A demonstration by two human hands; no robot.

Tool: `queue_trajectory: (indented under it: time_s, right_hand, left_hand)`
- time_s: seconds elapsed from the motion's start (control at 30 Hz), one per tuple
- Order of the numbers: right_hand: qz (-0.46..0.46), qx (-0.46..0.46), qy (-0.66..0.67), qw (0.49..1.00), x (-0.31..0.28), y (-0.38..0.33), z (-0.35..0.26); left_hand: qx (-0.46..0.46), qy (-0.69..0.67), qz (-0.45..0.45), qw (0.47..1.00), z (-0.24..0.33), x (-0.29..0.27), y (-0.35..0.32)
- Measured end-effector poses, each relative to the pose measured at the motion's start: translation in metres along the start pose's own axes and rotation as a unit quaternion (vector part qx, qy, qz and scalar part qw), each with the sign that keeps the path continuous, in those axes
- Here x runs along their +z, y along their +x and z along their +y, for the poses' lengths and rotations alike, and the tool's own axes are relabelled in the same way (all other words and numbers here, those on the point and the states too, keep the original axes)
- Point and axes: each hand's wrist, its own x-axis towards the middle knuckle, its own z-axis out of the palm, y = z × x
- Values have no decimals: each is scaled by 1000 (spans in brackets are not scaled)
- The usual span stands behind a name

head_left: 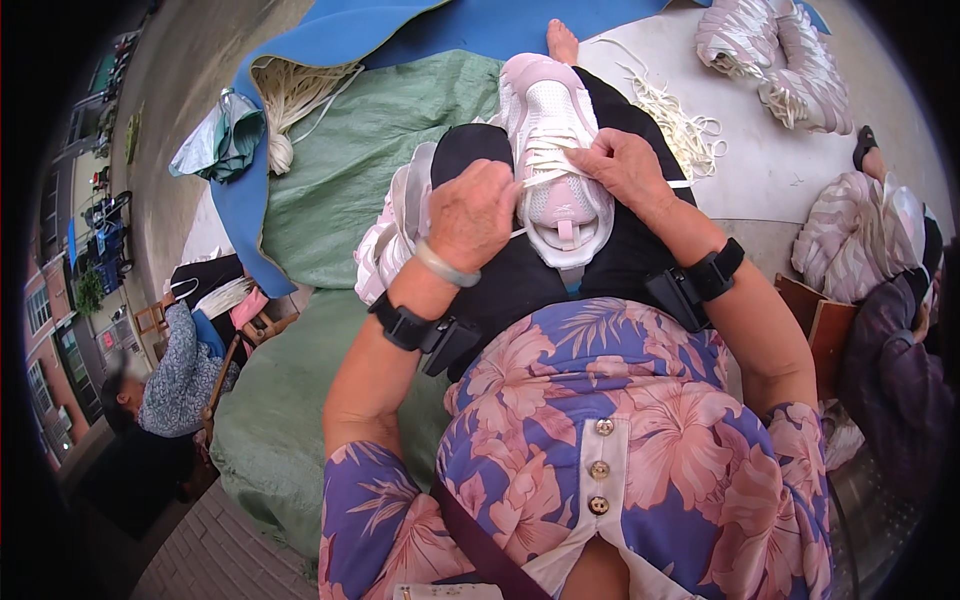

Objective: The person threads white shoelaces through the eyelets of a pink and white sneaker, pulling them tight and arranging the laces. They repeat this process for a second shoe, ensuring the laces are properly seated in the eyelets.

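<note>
A pink and white sneaker [565,200] rests on my lap, its toe pointing away from me and its heel loop toward my body. White shoelace [548,158] crosses its front in several rows. On the shoe's left side, my left hand [473,215] is closed with the fingers pinched on a length of lace. My right hand [628,172] pinches the lace at the right edge of the lacing, thumb and forefinger together. More pale pink and white shoes [385,240] lie against my left thigh, partly hidden by my left arm.
Loose white laces [690,125] lie on the white sheet at the right; a lace bundle [290,100] sits at the left on a blue mat [235,215]. Green cloth [340,180] spreads left. Shoe piles [780,60] stand far right. Other people [175,370] sit at both sides.
</note>
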Motion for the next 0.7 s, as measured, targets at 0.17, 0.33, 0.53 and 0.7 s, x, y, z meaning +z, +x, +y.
queue_trajectory:
  time_s: [0.17, 0.33, 0.53, 0.7]
  right_hand:
    - [-4, -29, 62, 998, -5, -3, -1]
    - [-45, -110, 33, 992, -24, -31, 6]
    - [89, -271, -144, 948, -41, -60, 17]
    - [117, -286, -151, 939, -40, -63, 21]
  left_hand:
    - [-6, 55, -56, 997, -2, -27, -21]
    - [-42, -4, -70, 997, -4, -32, -31]
    - [-87, -109, -130, 982, -15, -47, -40]
    - [-170, -181, -161, 955, -20, -42, -42]
